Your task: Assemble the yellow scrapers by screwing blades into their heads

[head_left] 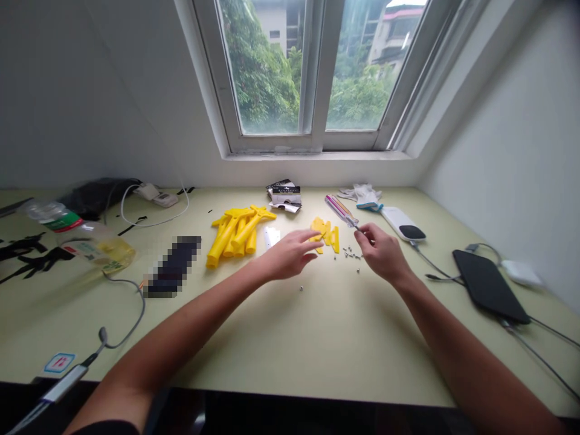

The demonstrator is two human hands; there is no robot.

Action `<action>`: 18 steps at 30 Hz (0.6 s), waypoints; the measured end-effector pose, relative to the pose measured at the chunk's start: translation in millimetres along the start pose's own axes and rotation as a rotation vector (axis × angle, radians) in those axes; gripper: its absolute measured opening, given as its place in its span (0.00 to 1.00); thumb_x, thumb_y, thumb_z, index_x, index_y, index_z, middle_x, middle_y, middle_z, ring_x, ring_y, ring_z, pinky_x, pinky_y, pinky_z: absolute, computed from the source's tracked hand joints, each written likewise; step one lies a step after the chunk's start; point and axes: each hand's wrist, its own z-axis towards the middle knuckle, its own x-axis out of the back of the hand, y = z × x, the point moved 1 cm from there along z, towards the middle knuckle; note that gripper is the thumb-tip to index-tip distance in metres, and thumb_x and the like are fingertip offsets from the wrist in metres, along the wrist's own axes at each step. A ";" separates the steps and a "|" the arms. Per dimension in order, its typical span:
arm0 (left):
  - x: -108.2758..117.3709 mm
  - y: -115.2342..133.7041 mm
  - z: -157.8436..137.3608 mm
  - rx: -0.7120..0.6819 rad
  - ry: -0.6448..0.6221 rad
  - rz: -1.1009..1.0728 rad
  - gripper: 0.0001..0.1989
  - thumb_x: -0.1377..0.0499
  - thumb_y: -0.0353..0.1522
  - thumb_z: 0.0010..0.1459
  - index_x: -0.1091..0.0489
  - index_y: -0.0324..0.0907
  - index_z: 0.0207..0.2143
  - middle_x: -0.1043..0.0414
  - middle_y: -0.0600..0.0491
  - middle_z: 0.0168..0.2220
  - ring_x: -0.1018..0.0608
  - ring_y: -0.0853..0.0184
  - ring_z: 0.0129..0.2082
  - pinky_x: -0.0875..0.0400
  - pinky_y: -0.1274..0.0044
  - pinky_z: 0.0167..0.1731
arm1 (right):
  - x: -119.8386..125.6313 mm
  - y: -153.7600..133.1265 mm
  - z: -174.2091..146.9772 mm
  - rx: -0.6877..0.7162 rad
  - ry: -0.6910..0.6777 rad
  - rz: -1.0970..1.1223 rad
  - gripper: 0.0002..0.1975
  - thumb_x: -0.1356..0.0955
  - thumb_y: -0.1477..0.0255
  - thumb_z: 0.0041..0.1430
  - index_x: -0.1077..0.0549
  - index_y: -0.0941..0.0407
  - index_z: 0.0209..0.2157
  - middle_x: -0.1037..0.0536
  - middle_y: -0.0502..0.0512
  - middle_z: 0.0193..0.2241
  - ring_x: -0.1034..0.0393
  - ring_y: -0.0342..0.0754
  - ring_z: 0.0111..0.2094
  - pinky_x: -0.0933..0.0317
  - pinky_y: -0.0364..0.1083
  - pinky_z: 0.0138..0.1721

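My left hand [292, 252] is open, its fingers stretched out at the near left side of several flat yellow plastic pieces [334, 239]. It holds nothing that I can see. The fingers of my right hand [379, 249] are pinched on the thin dark shaft of a screwdriver [342, 210], whose clear pink-and-orange handle points away towards the window. Small metal screws [351, 255] lie scattered between my hands, and one screw [301, 289] sits closer to me. Left of my left hand is a pile of yellow plastic tubes with flared ends [235, 234]. A white flat piece [272, 237] is beside them.
Black-and-white packets [285, 196] and white gloves [367, 194] lie at the back. On the right are a white power bank [403, 223], a black phone [489, 287] and cables. A plastic bottle [90, 238] lies left, near a pixelated dark object [174, 266].
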 end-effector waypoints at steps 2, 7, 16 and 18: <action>4.9 16.5 -36.7 -0.100 -0.123 0.039 0.21 0.54 0.35 0.67 0.38 0.42 0.59 0.42 0.45 0.64 0.41 0.60 0.65 0.47 0.63 0.63 | 0.5 -0.1 0.7 0.003 -0.002 0.004 0.09 0.37 0.62 0.61 0.31 0.53 0.32 0.27 0.48 0.21 0.37 0.43 0.21 0.46 0.42 0.26; -1.9 35.1 -94.3 -0.105 -0.369 0.060 0.33 0.57 0.46 0.66 0.59 0.41 0.68 0.57 0.47 0.69 0.55 0.60 0.69 0.63 0.61 0.66 | 1.2 -1.0 0.8 -0.006 -0.001 0.009 0.09 0.37 0.62 0.61 0.31 0.53 0.32 0.27 0.47 0.21 0.37 0.43 0.21 0.46 0.42 0.25; -18.0 -2.6 -73.0 -0.041 -0.350 0.141 0.36 0.63 0.50 0.66 0.64 0.40 0.69 0.64 0.48 0.69 0.58 0.63 0.69 0.75 0.63 0.65 | 0.1 1.7 0.6 -0.017 -0.003 0.000 0.09 0.37 0.63 0.61 0.32 0.53 0.32 0.30 0.46 0.19 0.39 0.42 0.19 0.48 0.42 0.23; -19.8 -10.6 -64.7 -0.024 -0.335 0.169 0.36 0.64 0.50 0.66 0.63 0.39 0.69 0.63 0.48 0.69 0.58 0.63 0.69 0.74 0.63 0.65 | -0.1 2.0 1.0 -0.020 -0.009 -0.003 0.09 0.37 0.63 0.61 0.32 0.52 0.32 0.30 0.46 0.19 0.39 0.42 0.19 0.48 0.42 0.23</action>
